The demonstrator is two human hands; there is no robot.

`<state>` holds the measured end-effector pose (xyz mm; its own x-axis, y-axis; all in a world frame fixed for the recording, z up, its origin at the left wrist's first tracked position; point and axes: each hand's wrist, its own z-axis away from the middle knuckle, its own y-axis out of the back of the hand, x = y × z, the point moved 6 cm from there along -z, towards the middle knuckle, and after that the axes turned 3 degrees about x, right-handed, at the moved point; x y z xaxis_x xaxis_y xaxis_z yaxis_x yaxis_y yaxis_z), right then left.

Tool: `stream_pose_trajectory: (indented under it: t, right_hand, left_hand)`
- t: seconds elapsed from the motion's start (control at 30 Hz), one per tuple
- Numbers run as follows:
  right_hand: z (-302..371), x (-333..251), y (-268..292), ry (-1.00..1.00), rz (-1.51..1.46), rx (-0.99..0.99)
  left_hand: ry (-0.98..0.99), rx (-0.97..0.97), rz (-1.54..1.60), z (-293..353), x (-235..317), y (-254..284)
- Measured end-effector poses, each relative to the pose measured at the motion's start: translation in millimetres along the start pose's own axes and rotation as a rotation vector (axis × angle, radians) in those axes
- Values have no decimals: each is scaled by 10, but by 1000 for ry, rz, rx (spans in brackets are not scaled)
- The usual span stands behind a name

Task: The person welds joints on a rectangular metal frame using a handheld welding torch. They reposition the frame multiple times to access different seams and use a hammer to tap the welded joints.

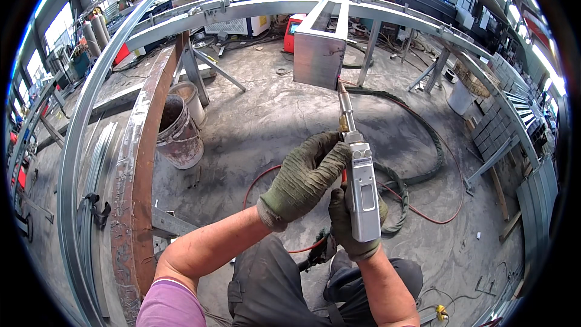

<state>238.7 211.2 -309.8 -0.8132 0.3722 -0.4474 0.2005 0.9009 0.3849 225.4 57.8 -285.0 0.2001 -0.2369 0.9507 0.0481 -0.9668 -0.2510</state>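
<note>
“Grip looks how, to you?”

“The right hand (pixel 345 224) is wrapped round the body of the silver torch (pixel 365 206), gloved fingers showing on both sides. The left hand (pixel 299 175) is half curled at the torch's left side; I can't tell whether it presses on the metal or only steadies alongside.”

“And where is the torch, against the square tube (pixel 317 60)?”

“On the near side of the tube, pointing up toward it, with the nozzle (pixel 344 103) at the lower right corner of the tube's end. Touching or just apart, I can't say.”

“What worries you?”

“That corner. It gives the tip little to rest on, so a small turn of the wrist could slide it past the edge and off the tube.”

“And the hose?”

“The green-wrapped hose (pixel 433 136) lies in loops below and right of the tube, a thin red line (pixel 445 222) close by. If it feeds the torch, as I'd judge, a snagged loop could drag the nozzle off line.”

“Left hand safe?”

“It's nearer the nozzle than the right. Should it slip forward toward the tube, it could meet hot metal, though heat isn't something I can see.”
</note>
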Motion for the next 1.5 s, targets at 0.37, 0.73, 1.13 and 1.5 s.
stream_pose_trajectory:
  t: [0.37, 0.73, 1.13, 1.5]
  right_hand:
    - [31, -19, 27, -8, -23, 33]
    - [-5, -40, 28, 12, 2, 55]
    - [9, 24, -15, -34, 7, -17]
    - [38, 49, -25, -25, -25, -7]
  left_hand:
    - [-42, -1, -16, 57, 25, -19]
    - [-10, 16, 18, 22, -12, -21]
    - [-12, 19, 11, 16, 51, -25]
    - [17, 9, 35, 22, 59, -34]
